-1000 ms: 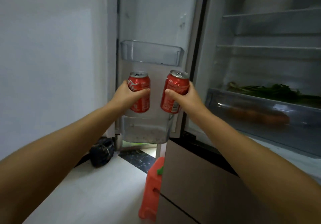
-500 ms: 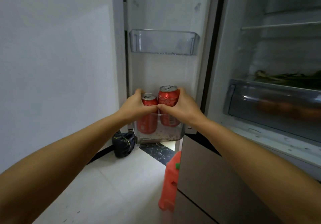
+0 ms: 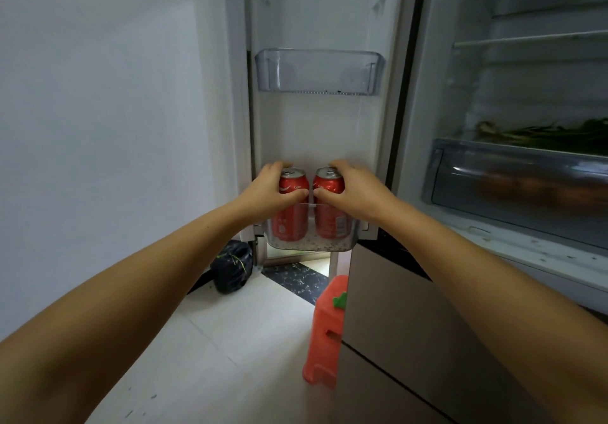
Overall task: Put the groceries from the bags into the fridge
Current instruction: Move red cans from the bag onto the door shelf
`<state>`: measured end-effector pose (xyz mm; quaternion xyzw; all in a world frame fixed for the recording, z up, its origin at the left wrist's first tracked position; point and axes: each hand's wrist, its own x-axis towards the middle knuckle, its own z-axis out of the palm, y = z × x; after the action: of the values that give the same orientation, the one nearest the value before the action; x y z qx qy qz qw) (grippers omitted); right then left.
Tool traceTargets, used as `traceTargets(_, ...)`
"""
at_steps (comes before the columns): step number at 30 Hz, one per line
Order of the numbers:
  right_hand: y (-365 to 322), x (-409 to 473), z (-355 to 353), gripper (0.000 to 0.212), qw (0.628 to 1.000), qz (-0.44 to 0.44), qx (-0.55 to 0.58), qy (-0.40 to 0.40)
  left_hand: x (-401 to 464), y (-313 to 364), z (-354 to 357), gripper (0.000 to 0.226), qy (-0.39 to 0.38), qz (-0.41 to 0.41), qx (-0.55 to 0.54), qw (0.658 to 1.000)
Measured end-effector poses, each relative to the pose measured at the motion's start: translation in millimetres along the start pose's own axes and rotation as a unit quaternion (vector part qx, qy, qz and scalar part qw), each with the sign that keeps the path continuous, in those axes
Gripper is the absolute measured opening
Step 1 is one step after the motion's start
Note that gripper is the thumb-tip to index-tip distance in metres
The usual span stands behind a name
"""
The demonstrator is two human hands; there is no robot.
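Observation:
Two red cola cans stand upright side by side in the lower clear bin (image 3: 353, 237) of the open fridge door. My left hand (image 3: 268, 190) grips the left can (image 3: 291, 222) round its upper part, thumb across the front. My right hand (image 3: 352, 190) grips the right can (image 3: 332, 222) the same way, fingers over its rim. The two cans are slightly apart, and their lower halves show through the bin's wall.
An upper clear door bin (image 3: 319, 71) holds nothing visible. Fridge interior at right has wire shelves, green vegetables (image 3: 552, 135) above a crisper drawer (image 3: 519, 176). On the floor: a black bag (image 3: 232, 267) by the wall and an orange plastic stool (image 3: 327, 328).
Both hands have lowered the cans from mid-air in front of the door down into the lower door bin, where both now sit level. The view has moved closer.

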<state>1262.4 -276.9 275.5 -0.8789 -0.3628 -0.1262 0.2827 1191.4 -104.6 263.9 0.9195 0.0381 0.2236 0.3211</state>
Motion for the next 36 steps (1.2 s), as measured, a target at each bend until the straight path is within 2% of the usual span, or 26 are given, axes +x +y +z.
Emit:
traceTargets(5, -8, -7, 1, 0.072, 0.999, 0.015, -0.031, -0.014, -3, -1, 1, 0.066, 0.031, 0.03, -0.012, 0.999)
traceTargets(11, -18, -22, 0, 0.064, 0.999, 0.013, -0.046, 0.019, -14, -9, 2, 0.064, 0.075, 0.085, -0.013, 0.993)
traceTargets(13, -18, -29, 1, 0.058, 0.998, 0.019, -0.039, 0.034, -20, -11, 3, 0.061, 0.113, 0.112, -0.011, 0.987)
traceTargets(15, -18, -39, 3, 0.051, 0.996, 0.007, -0.039, 0.077, -27, -12, 6, 0.054, 0.173, 0.141, -0.013, 0.975)
traceTargets(17, -14, -51, 6, 0.039, 0.987, -0.026, -0.054, 0.152, -37, -13, 10, 0.045, 0.227, 0.154, -0.025, 0.961)
traceTargets(20, -10, -75, 11, 0.02, 0.975, -0.075, -0.055, 0.201, -57, -23, 21, 0.03, 0.266, 0.126, -0.057, 0.954)
traceTargets(23, -7, -96, 27, 0.018, 0.984, -0.095, -0.069, 0.134, -78, -43, 37, 0.02, 0.247, 0.066, -0.067, 0.965)
traceTargets(26, -3, -105, 54, 0.022, 0.99, -0.086, -0.11, 0.016, -103, -67, 51, 0.016, 0.172, 0.008, -0.041, 0.984)
traceTargets(29, -1, -110, 93, 0.028, 0.977, -0.095, -0.149, -0.116, -140, -94, 63, 0.016, 0.087, -0.064, 0.027, 0.994)
traceTargets(33, -3, -132, 164, 0.036, 0.947, -0.122, -0.149, -0.255, -214, -133, 70, 0.023, 0.017, -0.206, 0.105, 0.973)
traceTargets(36, -18, -159, 219, 0.036, 0.92, -0.143, -0.146, -0.333, -288, -159, 70, 0.026, 0.007, -0.311, 0.139, 0.94)
